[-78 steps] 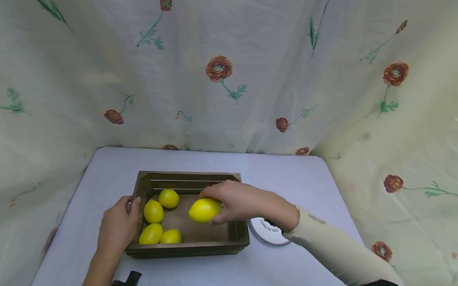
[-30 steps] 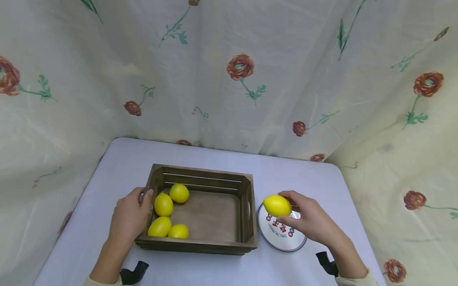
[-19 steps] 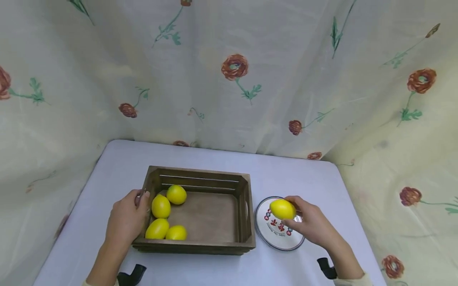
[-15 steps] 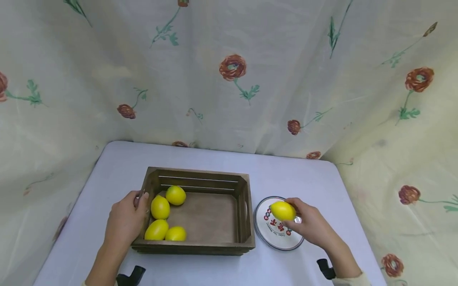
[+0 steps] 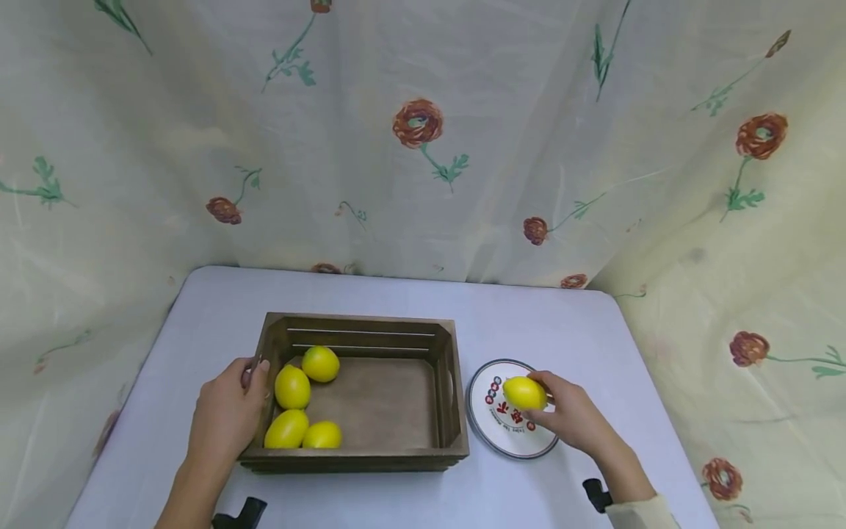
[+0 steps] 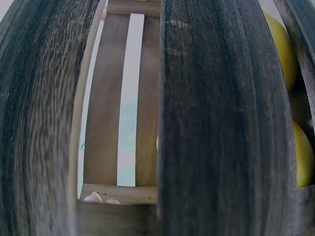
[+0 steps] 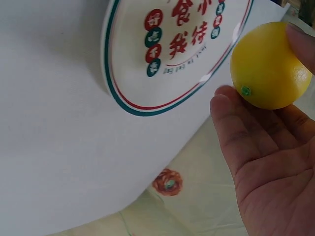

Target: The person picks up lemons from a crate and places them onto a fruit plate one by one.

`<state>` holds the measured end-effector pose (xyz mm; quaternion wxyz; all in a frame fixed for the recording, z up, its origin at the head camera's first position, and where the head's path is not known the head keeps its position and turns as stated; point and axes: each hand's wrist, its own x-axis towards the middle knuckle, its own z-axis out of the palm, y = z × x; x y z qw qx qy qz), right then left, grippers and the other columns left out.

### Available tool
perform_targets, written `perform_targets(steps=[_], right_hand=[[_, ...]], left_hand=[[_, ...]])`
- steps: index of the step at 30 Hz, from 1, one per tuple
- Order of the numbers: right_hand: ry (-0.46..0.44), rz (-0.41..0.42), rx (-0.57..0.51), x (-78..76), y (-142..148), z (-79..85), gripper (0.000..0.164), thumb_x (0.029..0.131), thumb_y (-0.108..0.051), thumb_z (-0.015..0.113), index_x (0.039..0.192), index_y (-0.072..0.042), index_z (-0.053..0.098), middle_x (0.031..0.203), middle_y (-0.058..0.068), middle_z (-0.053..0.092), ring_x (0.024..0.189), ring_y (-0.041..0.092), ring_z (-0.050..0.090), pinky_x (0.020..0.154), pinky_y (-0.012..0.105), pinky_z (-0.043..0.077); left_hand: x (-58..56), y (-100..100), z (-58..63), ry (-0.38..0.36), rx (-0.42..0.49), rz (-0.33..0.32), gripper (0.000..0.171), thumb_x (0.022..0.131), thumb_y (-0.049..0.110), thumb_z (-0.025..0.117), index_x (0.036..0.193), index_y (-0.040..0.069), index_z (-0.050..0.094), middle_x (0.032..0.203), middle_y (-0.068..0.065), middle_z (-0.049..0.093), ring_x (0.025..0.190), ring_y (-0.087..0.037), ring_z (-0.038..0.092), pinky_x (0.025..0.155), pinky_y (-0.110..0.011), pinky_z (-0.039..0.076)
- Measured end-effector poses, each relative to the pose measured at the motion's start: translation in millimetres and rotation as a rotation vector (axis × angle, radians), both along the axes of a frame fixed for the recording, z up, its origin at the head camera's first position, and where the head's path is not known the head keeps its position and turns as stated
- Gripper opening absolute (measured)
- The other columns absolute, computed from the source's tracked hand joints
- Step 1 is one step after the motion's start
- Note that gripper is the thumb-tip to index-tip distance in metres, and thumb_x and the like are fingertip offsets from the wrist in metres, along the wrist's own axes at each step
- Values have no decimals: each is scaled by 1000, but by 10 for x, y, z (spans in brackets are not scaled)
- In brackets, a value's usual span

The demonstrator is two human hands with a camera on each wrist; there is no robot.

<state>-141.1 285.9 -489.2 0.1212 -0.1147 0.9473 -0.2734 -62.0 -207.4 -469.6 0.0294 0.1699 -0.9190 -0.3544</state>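
My right hand (image 5: 570, 415) holds a yellow lemon (image 5: 523, 393) between thumb and fingers, over a white plate (image 5: 481, 393) with a dark rim and red lettering. In the right wrist view the lemon (image 7: 270, 66) shows a small green stem spot; whether it touches the plate is unclear. At the left end of a brown wooden crate (image 5: 357, 455), my left hand (image 5: 225, 415) grips the wall, thumb on the inner side. Several lemons (image 5: 292, 387) lie in the crate's left half. Dark slats (image 6: 226, 118) fill most of the left wrist view, with fingertips (image 6: 92, 197) peeking at the bottom.
The crate and plate stand side by side on a table with a white cloth (image 5: 529, 316). Behind and to the sides hangs a pale curtain (image 5: 482, 147) with a floral print. A black strap piece (image 5: 597, 495) is at the right wrist.
My right hand has carried the lemon out of the crate, rightward, and lowered it over the plate. My left hand has stayed on the crate. The head view has shifted slightly.
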Motion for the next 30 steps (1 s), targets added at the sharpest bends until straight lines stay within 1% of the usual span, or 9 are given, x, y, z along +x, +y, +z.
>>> perform_targets(steps=[5, 8, 10, 15, 19, 22, 26, 30], right_hand=[[-27, -54, -6, 7, 24, -123, 60, 85, -8, 85, 138, 6, 58, 135, 24, 63, 122, 43, 63, 100, 53, 53], [-38, -75, 2, 23, 37, -191, 60, 85, -7, 85, 137, 5, 58, 134, 22, 64, 122, 41, 63, 100, 52, 53], [-40, -87, 5, 26, 41, -223, 60, 85, -7, 85, 137, 5, 58, 134, 22, 64, 120, 40, 63, 99, 52, 54], [-17, -115, 17, -9, 37, -251, 63, 84, -8, 86, 138, 6, 57, 133, 23, 63, 116, 39, 65, 96, 52, 56], [-16, -135, 27, -11, 50, -280, 64, 84, -9, 86, 139, 6, 56, 134, 23, 63, 114, 36, 64, 96, 52, 56], [-21, -148, 31, -12, 65, -310, 64, 85, -10, 86, 139, 6, 56, 133, 22, 63, 113, 35, 64, 96, 52, 56], [-27, -166, 36, -6, 83, -336, 64, 85, -10, 86, 139, 5, 57, 132, 21, 63, 111, 33, 64, 97, 52, 55], [-18, -164, 39, -12, 92, -357, 63, 85, -10, 86, 139, 5, 57, 131, 21, 62, 110, 32, 63, 98, 53, 54]], left_hand=[[1, -7, 6, -1, -3, -2, 51, 111, 33, 50, 135, -11, 60, 99, -23, 72, 80, -33, 67, 73, -54, 58], [21, -10, 3, -4, -6, -5, 50, 111, 32, 50, 134, -12, 60, 90, -19, 71, 75, -30, 64, 66, -49, 57], [26, -14, 0, 0, -10, -8, 50, 111, 31, 51, 133, -12, 61, 85, -15, 69, 71, -28, 62, 62, -44, 54], [-10, -10, 0, 11, -7, -9, 51, 111, 33, 50, 133, -12, 60, 84, -13, 67, 71, -27, 60, 61, -43, 52], [-27, 5, 8, -2, 0, -5, 51, 111, 32, 50, 135, -12, 59, 82, -12, 65, 68, -26, 58, 57, -39, 49], [-37, 13, 10, -10, 2, 1, 51, 111, 32, 50, 135, -12, 59, 81, -12, 65, 69, -26, 58, 57, -38, 49], [-38, 18, 6, -8, 0, 4, 51, 111, 32, 51, 134, -12, 60, 83, -13, 66, 70, -26, 59, 58, -39, 50], [-21, 18, 2, -7, 2, 14, 51, 111, 32, 51, 134, -12, 60, 83, -12, 65, 69, -26, 58, 56, -37, 47]])
